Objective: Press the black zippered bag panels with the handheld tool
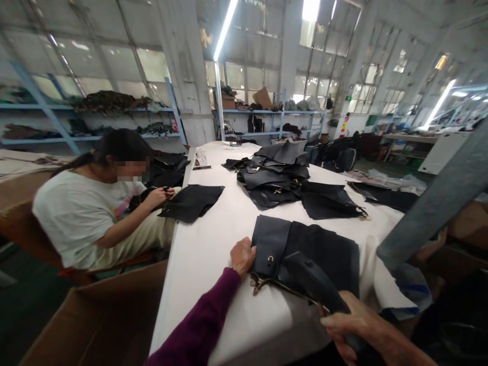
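The right hand (353, 321) grips a curved black plastic tool (317, 277) over a flat, black leather-like panel (335, 244) on the white cloth-like tabletop (206, 259); the left hand (243, 255) clasps its left edge. It seems light, pliable, best held by edges; similar black panels (272, 179) heap beyond

Purple left sleeve (201, 321), seemingly knitted

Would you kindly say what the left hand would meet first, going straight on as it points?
The left hand would first meet the black zippered piece, whose left edge it seems to touch.
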A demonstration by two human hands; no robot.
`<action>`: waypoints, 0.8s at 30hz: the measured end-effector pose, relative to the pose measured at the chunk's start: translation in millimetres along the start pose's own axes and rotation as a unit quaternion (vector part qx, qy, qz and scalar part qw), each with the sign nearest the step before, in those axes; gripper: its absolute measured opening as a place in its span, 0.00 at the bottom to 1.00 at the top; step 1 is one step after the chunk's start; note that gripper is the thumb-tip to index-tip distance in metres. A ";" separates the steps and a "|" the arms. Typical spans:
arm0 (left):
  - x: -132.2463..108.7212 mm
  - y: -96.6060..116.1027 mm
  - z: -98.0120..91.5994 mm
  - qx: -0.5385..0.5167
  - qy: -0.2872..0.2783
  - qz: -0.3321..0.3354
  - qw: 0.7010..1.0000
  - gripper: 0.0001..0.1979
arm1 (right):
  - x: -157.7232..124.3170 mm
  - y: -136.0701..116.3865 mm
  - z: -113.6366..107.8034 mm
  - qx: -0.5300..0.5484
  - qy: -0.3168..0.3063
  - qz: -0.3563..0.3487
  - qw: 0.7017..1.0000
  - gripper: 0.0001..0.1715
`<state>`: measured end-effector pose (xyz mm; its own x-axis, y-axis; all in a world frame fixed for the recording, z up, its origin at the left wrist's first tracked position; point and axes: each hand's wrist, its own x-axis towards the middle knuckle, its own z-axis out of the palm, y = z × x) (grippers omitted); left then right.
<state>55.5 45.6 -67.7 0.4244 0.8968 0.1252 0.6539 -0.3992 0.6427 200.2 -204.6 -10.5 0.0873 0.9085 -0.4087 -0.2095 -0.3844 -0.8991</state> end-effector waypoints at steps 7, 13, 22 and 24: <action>-6.3 3.3 2.9 -0.307 -0.101 -0.051 0.945 0.07 | 9.2 6.2 2.0 -0.028 -0.014 0.026 0.999 0.17; -20.9 11.9 12.7 -0.522 -0.233 -0.095 0.815 0.13 | 4.6 8.8 3.6 -0.026 0.031 0.047 0.998 0.18; -20.1 15.9 3.2 -0.670 -0.249 -0.110 0.690 0.19 | -28.5 -6.8 -16.0 -0.133 0.035 0.023 0.990 0.23; -21.3 17.7 1.5 -0.670 -0.256 -0.097 0.690 0.22 | -26.8 -9.5 -12.6 -0.151 0.022 0.037 0.988 0.23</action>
<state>58.9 19.1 -60.1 0.7997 0.5873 -0.1250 -0.2916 0.5618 0.7742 212.1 -227.3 7.0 0.1263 0.8706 -0.4755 0.0832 -0.4869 -0.8695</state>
